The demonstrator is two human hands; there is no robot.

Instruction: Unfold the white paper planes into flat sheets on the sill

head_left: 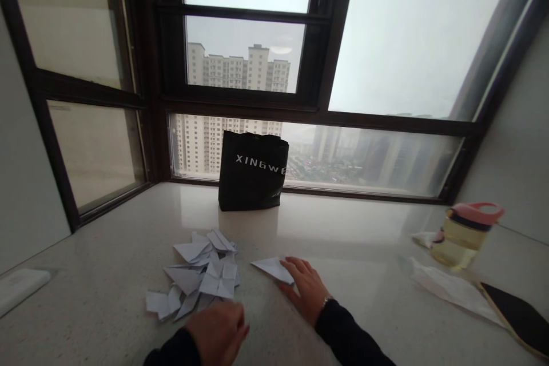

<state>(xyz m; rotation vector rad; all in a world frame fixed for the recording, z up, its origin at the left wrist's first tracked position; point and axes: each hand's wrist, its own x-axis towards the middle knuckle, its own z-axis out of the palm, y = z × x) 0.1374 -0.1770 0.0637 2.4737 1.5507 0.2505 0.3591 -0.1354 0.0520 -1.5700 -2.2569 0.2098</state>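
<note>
Right hand [305,286], with a pale bracelet [327,301] at the wrist: fingers laid over the right end of a white, pointed, folded paper piece [270,267], thumb by its near edge; whether pinched or only pressed, cannot tell

White pointed piece: lying on a pale, speckled, glossy countertop [351,240], its tip aimed left, just beside the heap and apart from it

Left hand [218,329]: just in front of the heap, fingers curled inward, palm hidden

Heap of white folded paper pieces [219,279]: overlapping, some pointed, one squarish piece uppermost

Black bag lettered in white [253,177]: upright behind the heap, before a dark-framed window [240,107]

Transparent pink-lidded bottle of yellowish liquid [458,243]: far right, near a crumpled white sheet [450,289] and a flat black rounded object [517,314]
</note>
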